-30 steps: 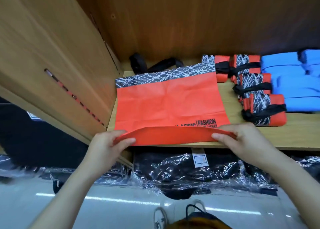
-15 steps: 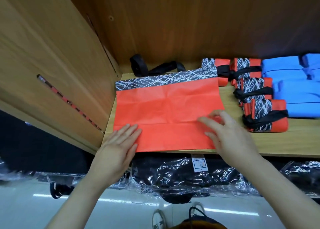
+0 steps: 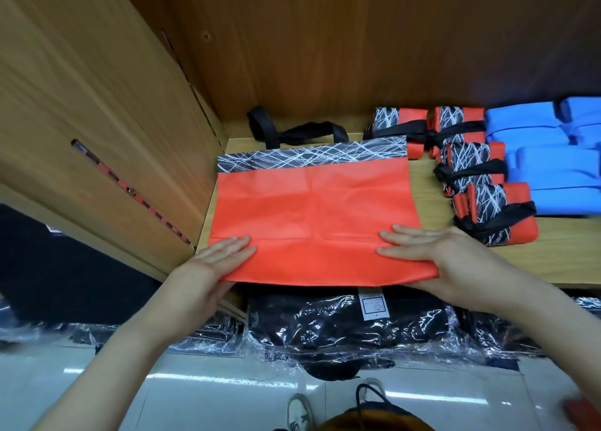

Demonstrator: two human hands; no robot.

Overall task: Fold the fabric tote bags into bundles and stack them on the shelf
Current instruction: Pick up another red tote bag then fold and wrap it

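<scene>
Two-handed, presses the orange tote bag (image 3: 312, 209) flat at the front of the shelf (image 3: 559, 255), left hand (image 3: 224, 258) and right hand (image 3: 432, 251) laid flat and uncurled on its folded near edge, gripping nothing, likely to set the crease before bundling.

Left: side panel (image 3: 97, 121) is standing just beside the tote bag (image 3: 312, 209), leaving a sliver;
Right: red bundles (image 3: 487, 202) and blue bundles (image 3: 553, 176) are crowding the shelf (image 3: 429, 196); a bare strip is running between them and the tote bag;
Back: black handles (image 3: 299, 131) are lying before the back wall (image 3: 357, 56)
</scene>
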